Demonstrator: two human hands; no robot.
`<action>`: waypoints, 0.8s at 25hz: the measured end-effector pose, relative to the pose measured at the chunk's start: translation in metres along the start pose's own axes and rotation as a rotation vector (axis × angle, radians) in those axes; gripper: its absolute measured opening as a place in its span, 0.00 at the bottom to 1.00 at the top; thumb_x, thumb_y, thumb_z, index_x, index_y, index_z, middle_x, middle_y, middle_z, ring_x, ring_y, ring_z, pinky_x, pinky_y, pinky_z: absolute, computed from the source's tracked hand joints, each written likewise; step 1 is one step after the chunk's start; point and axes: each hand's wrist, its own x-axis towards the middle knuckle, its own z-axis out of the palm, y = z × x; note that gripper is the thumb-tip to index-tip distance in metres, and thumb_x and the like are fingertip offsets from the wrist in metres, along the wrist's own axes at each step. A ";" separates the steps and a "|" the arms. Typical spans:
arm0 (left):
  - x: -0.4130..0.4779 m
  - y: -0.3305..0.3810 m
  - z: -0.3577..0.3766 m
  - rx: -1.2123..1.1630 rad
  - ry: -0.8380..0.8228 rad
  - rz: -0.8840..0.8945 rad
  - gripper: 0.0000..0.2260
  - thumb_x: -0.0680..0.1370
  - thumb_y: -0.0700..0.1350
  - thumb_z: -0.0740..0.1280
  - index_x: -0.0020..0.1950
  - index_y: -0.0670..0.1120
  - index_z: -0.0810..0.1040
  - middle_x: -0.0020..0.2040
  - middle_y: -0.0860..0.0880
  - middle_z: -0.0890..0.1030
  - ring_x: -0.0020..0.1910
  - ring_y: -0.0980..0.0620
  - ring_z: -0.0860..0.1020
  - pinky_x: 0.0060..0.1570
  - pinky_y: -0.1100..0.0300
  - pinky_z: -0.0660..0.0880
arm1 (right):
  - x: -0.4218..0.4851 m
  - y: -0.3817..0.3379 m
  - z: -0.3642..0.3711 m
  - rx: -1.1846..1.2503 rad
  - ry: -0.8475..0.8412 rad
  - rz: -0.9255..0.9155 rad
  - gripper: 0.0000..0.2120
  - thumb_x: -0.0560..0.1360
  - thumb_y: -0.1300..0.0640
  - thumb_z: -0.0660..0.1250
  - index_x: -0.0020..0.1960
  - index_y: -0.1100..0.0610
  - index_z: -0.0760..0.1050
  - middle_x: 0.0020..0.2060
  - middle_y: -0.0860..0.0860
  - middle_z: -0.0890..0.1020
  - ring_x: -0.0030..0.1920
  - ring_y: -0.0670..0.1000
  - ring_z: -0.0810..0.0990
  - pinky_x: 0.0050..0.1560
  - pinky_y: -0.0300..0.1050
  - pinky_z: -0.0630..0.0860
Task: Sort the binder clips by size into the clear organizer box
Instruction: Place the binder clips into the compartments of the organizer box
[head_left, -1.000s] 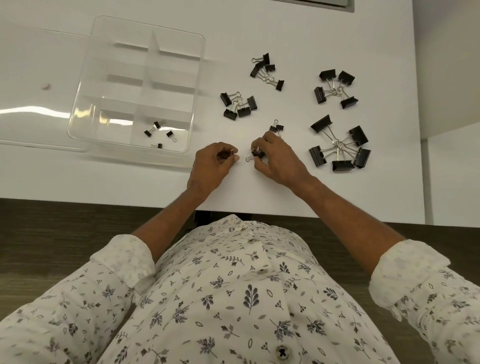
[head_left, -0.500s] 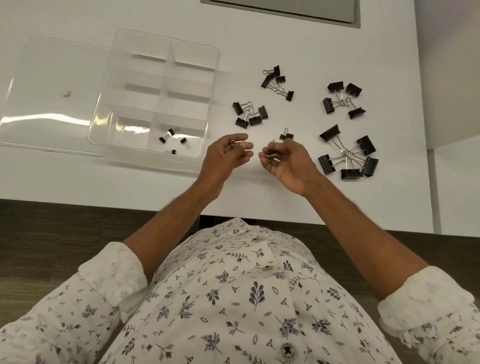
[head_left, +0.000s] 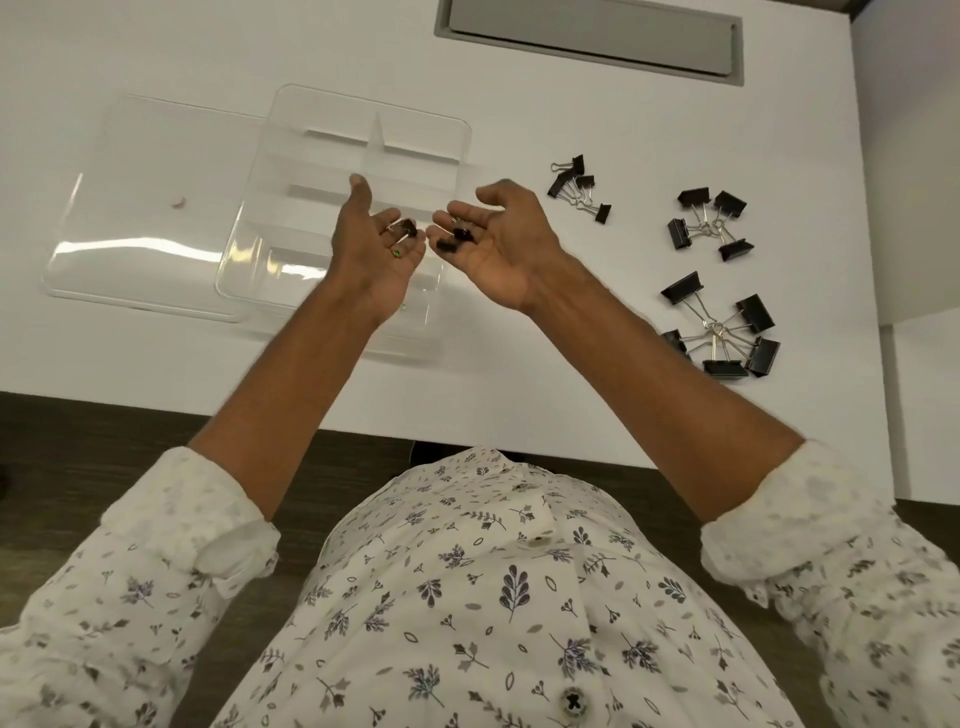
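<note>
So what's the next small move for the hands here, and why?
Probably turn both palms over and drop the small clips into one compartment of the organizer box: the left hand and right hand cradle them palm-up, in curled fingers, over it.

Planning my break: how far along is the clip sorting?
Early. Nothing shows in the organizer box's visible compartments; the left arm hides the near ones. In hand: the left hand and right hand each cup tiny clips, palms up. Left: the small pile, medium pile and large pile lie on the table.
</note>
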 end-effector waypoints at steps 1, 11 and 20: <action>0.002 0.004 -0.001 -0.016 0.002 -0.013 0.32 0.82 0.63 0.61 0.69 0.35 0.70 0.60 0.39 0.75 0.55 0.45 0.76 0.65 0.54 0.78 | 0.006 -0.001 0.008 -0.016 0.019 -0.005 0.17 0.80 0.57 0.58 0.65 0.67 0.68 0.52 0.62 0.71 0.47 0.59 0.71 0.56 0.52 0.73; 0.001 0.008 0.005 -0.002 0.039 0.027 0.27 0.86 0.56 0.55 0.77 0.37 0.65 0.65 0.43 0.76 0.65 0.50 0.75 0.65 0.56 0.73 | 0.013 -0.012 0.001 -0.068 0.098 -0.174 0.21 0.75 0.62 0.61 0.67 0.70 0.73 0.60 0.61 0.77 0.57 0.56 0.78 0.65 0.53 0.76; -0.011 -0.080 0.062 0.477 -0.207 0.040 0.08 0.84 0.45 0.63 0.60 0.47 0.79 0.57 0.48 0.83 0.58 0.50 0.82 0.67 0.54 0.75 | -0.037 -0.064 -0.129 -0.411 0.466 -0.408 0.17 0.79 0.69 0.60 0.66 0.63 0.77 0.54 0.52 0.80 0.58 0.51 0.80 0.67 0.45 0.77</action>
